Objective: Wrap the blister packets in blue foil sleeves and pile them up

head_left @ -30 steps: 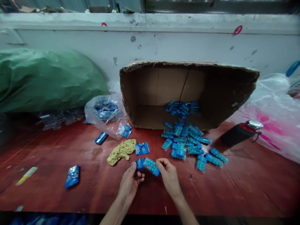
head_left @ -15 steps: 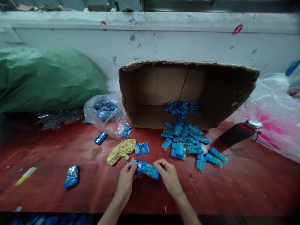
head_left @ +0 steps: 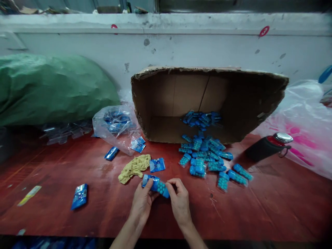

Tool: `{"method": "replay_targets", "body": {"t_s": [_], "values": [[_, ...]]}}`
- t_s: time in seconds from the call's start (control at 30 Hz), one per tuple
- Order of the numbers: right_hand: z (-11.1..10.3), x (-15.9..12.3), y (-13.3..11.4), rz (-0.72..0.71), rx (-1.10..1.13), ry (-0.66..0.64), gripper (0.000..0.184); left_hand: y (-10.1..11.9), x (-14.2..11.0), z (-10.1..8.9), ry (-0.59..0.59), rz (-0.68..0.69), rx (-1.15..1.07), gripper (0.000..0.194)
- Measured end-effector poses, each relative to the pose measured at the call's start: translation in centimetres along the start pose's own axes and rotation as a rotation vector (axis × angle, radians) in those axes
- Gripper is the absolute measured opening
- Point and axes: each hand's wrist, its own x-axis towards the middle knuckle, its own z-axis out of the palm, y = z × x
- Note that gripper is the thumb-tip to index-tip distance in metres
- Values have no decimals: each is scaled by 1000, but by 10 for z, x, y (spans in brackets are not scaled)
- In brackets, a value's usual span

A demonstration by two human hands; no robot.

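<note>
My left hand (head_left: 141, 200) is closed on a blue printed plastic sleeve (head_left: 155, 184), thumb on top. Partly inside that sleeve lies a small clear bottle (head_left: 161, 188) of turquoise balls, its blue cap pointing right. The fingers of my right hand (head_left: 179, 201) pinch the cap end. Just beyond the sleeve, a flat blue sleeve (head_left: 157, 165) rests beside a crumpled yellow glove (head_left: 135, 168). Several more such bottles (head_left: 198, 167) are heaped to the right, spilling out of the cardboard box.
A cardboard box (head_left: 166, 129) lies on its side at the back of the red table (head_left: 114, 214). Left of it are a clear bag (head_left: 114, 133) of blue sleeves and a big green sack (head_left: 57, 90). A black flask (head_left: 264, 148) leans at right near pink-and-white plastic bags (head_left: 306, 128).
The bottle has gone from the sleeve's mouth to partly inside it. My right hand has shifted left toward my left hand, still at the cap end.
</note>
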Motion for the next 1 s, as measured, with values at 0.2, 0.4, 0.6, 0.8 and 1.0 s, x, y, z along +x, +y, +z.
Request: {"method": "replay_targets", "body": {"t_s": [0.2, 0.4, 0.6, 0.8, 1.0], "values": [[0, -2, -2, -41, 21, 6, 11, 3, -3, 7, 102, 196, 103, 40], [-1, 0, 4, 95, 86, 24, 11, 3, -6, 8, -54, -149, 58, 21], [-1, -1, 3, 40, 101, 67, 11, -3, -11, 14, -155, -176, 21, 16], [-7, 0, 5, 203, 447, -166, 16, 0, -9, 11, -123, -213, -51, 4], [-9, -6, 9, 215, 376, -93, 16, -1, -11, 15, -90, -250, -100, 2]]}}
